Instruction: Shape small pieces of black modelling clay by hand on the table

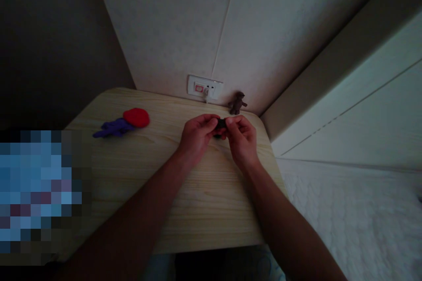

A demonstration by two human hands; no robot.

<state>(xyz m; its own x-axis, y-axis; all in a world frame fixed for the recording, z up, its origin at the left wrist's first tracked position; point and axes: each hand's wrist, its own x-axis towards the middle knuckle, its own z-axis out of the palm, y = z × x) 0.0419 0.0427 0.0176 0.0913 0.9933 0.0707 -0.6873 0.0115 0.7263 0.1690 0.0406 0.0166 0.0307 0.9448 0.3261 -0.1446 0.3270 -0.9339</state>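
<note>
So I'm running both hands over the far part of the table, a bit in from the back edge and toward the far right corner, and that's where the small dark piece is. Grip is narrow on both sides: left hand has one end pinched, right hand has the other, thumbs on top. There's more dark stuff just under the fingers; can't tell if it's the same bit or separate. Honestly I'd go light here, since it looks soft and a hard pinch would probably flatten it. Even pressure from both thumbs, small moves, and tilt the fingers a little because they hide most of it in this dim light. I'd also keep my right knuckles off the brown figure standing right behind, by the back edge. The red piece and purple piece are touching over toward the far left corner, no bother there.
</note>
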